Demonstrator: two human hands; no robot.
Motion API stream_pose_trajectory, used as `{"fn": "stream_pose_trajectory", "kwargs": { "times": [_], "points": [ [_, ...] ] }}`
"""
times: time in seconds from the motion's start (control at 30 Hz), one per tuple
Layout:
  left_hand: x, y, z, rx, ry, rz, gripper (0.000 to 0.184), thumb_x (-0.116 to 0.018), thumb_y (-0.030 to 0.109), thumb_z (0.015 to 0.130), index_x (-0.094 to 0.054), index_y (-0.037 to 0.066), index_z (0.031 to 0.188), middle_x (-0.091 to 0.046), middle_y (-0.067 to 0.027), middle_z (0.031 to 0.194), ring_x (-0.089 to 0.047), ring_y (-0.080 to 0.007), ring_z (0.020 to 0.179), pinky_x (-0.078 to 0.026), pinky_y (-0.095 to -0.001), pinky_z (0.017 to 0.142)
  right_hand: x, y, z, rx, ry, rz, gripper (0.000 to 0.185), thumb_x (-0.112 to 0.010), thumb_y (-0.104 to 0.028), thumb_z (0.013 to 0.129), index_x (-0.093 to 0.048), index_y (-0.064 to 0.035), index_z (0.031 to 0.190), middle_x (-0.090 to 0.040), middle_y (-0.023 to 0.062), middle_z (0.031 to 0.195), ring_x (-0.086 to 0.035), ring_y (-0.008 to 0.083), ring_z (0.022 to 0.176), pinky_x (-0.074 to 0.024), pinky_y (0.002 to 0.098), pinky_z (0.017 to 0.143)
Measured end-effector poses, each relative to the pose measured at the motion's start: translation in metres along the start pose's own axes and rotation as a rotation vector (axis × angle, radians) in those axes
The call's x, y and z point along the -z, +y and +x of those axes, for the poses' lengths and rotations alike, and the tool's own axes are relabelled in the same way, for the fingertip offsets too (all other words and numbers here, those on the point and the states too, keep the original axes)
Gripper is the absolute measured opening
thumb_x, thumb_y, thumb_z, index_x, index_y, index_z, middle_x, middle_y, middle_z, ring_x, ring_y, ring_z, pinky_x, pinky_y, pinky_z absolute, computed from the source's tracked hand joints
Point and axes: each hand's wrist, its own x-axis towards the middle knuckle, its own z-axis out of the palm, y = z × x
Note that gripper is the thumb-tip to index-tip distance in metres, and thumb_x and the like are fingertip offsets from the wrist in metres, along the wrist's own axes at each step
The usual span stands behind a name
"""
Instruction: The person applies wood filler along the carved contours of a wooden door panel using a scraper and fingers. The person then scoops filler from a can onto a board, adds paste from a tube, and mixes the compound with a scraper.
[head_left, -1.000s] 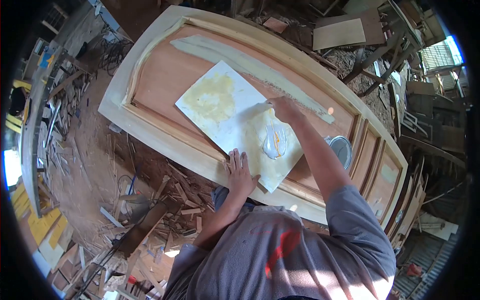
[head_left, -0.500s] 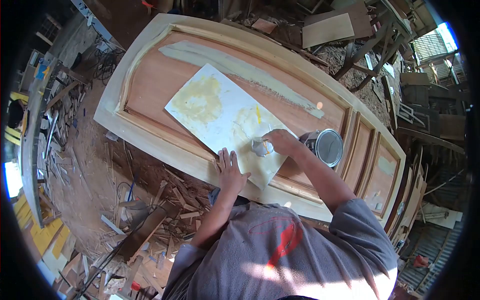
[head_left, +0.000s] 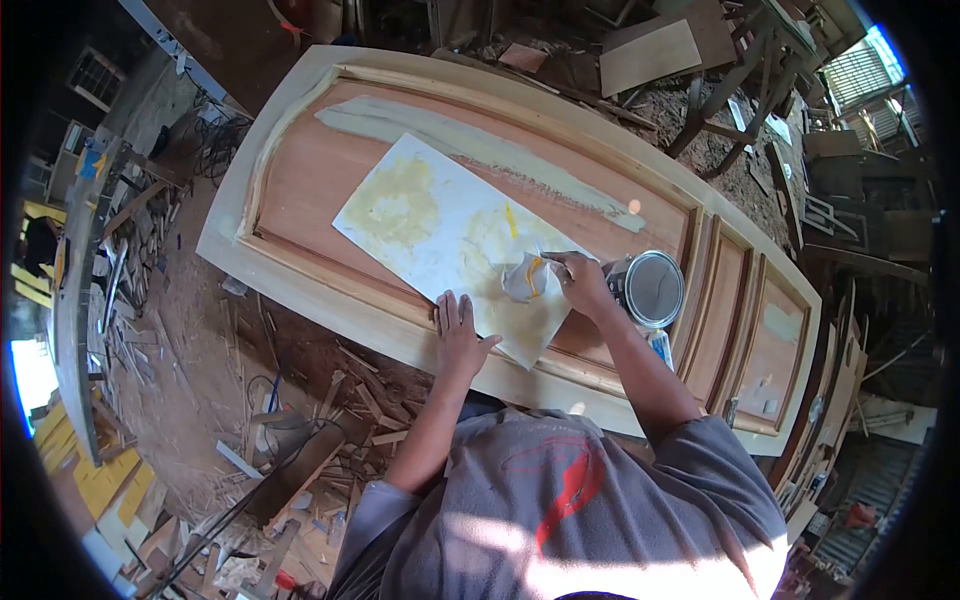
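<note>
A white board (head_left: 470, 215) smeared with yellowish paste lies across a wooden door panel (head_left: 310, 190). My right hand (head_left: 582, 284) is closed on a putty knife (head_left: 545, 258), mostly hidden by my fingers, at a mound of pale putty (head_left: 520, 280) with an orange-yellow streak. Another yellow streak (head_left: 511, 220) marks the board farther up. My left hand (head_left: 462, 338) rests with fingers stretched out at the board's near edge and holds nothing. Just right of my right hand stands a metal can (head_left: 655, 288) with a grey top.
A small blue-and-white tube or pack (head_left: 660, 347) lies beside the can. A band of dried filler (head_left: 450, 135) runs along the door panel. Wood scraps (head_left: 370, 400) and cables (head_left: 215, 125) litter the ground. A wooden trestle (head_left: 735, 90) stands at the upper right.
My right hand has shifted slightly and the putty under it shows more of its orange streak. The blue-and-white pack by the can has come into view. My left hand stays put.
</note>
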Motion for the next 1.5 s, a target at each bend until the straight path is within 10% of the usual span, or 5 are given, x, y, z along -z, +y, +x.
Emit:
{"fn": "stream_pose_trajectory", "kwargs": {
  "times": [0.93, 1.23, 1.5],
  "points": [
    [-0.001, 0.005, 0.004, 0.016, 0.016, 0.013, 0.108, -0.085, 0.052, 0.080, -0.038, -0.006, 0.159, -0.025, -0.0334, 0.167, -0.021, -0.0464, 0.158, -0.017, -0.0569, 0.130, 0.022, -0.031, 0.049, -0.152, 0.094, 0.346, 0.031, -0.068, -0.020, 0.103, -0.072, -0.0003, 0.126, -0.077, 0.0135, 0.102, -0.066, 0.0153, 0.092, -0.0523, 0.0324, 0.087],
    [-0.009, 0.006, 0.008, -0.025, 0.143, -0.007, 0.113, -0.085, 0.053, 0.078, -0.035, -0.011, 0.157, -0.030, -0.0362, 0.164, -0.027, -0.0494, 0.155, -0.021, -0.0591, 0.128, 0.004, -0.056, 0.042, -0.116, -0.008, 0.377, 0.033, -0.070, -0.020, 0.102, -0.071, -0.0043, 0.131, -0.078, 0.0160, 0.103, -0.065, 0.0155, 0.089, -0.0532, 0.0338, 0.084],
    [-0.011, 0.005, 0.008, 0.015, 0.147, -0.086, 0.122, -0.086, 0.054, 0.075, -0.028, -0.015, 0.157, -0.027, -0.0360, 0.165, -0.025, -0.0491, 0.156, -0.021, -0.0557, 0.130, -0.042, -0.068, 0.027, -0.100, -0.116, 0.277, 0.029, -0.065, -0.019, 0.104, -0.073, -0.0079, 0.130, -0.075, 0.0245, 0.114, -0.072, 0.0384, 0.102, -0.0549, 0.0424, 0.092]
  ]
}}
